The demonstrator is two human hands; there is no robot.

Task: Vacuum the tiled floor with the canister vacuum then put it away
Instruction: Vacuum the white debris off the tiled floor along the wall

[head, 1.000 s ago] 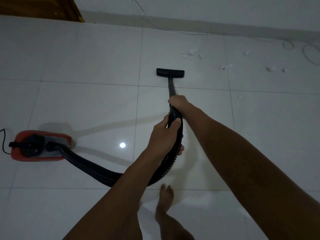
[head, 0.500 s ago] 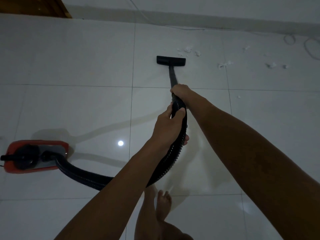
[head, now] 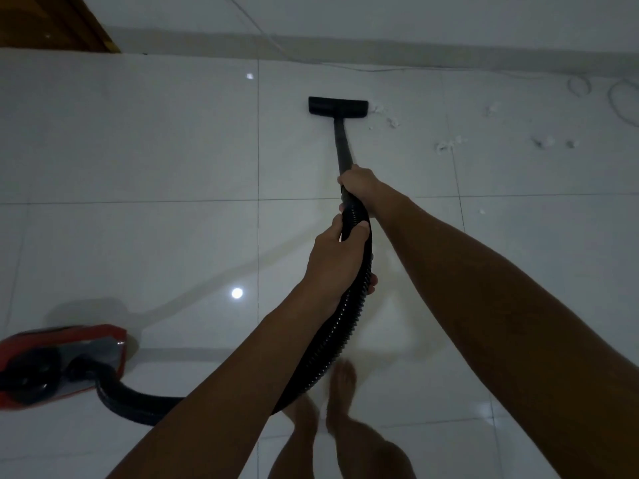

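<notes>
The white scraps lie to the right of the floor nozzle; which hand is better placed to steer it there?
The right hand: it grips the wand nearest the nozzle; the left hand holds the hose behind.

No text can be read — the red canister shows no legible brand or label.

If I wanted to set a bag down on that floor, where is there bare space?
Bare tiles lie left of the black floor nozzle, between the wooden door frame and the red canister vacuum. It is crowded right of the nozzle, with white scraps and a thin white cable, and near the ribbed black hose.
</notes>
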